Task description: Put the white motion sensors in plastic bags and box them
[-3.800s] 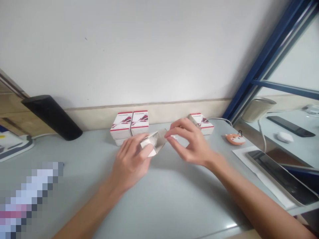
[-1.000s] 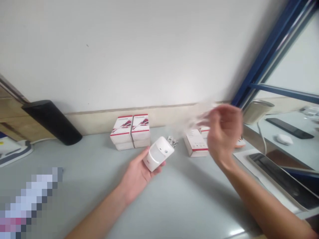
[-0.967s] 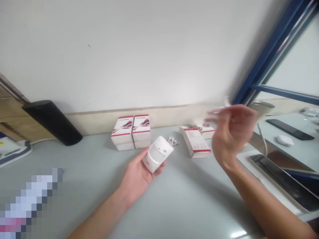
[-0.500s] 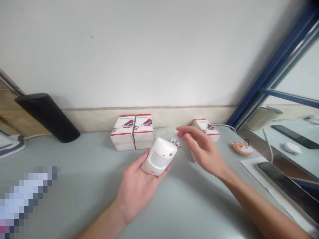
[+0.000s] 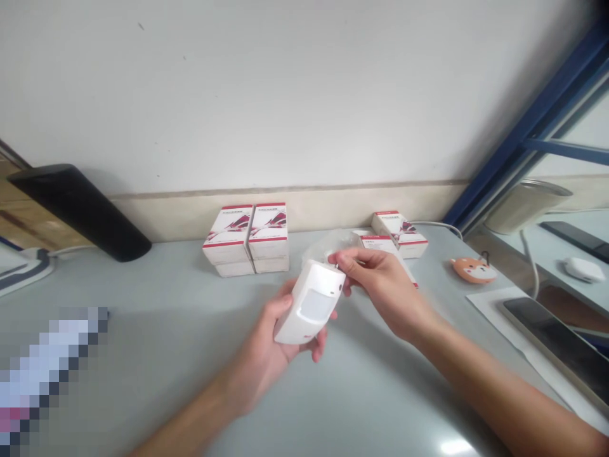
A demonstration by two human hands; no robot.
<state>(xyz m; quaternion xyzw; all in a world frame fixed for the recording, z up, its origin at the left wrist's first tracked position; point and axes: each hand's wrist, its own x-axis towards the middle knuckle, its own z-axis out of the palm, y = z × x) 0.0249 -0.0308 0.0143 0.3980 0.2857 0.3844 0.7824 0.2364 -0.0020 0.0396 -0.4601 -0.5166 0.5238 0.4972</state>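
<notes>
From my seat I have the white device (image 5: 311,304) in the left hand (image 5: 269,349), held up off the table (image 5: 380,393) and roughly midway between its left and right sides; the thumb lies along the casing's left flank and the other fingers wrap underneath, their tips showing at its right side, so the casing is firmly gripped.

The relation I read as decisive is at the far end; the long axis slants from low on the left up toward the table's back edge and a little to the right, and the right hand (image 5: 380,279) meets it at that upper right corner; the device therefore lies just to the left of the right fingers (image 5: 349,259) and below them, and the right hand is the nearer one to that end, while the left has the lower half.

I see the right thumb and forefinger pressed together on a small pale piece (image 5: 336,266); it is too small for me to say what it is, or whether it touches the casing.

Behind the device, toward the back edge, lies a clear plastic bag (image 5: 326,241); a flat box (image 5: 380,242) sits partly hidden behind the right hand.
</notes>
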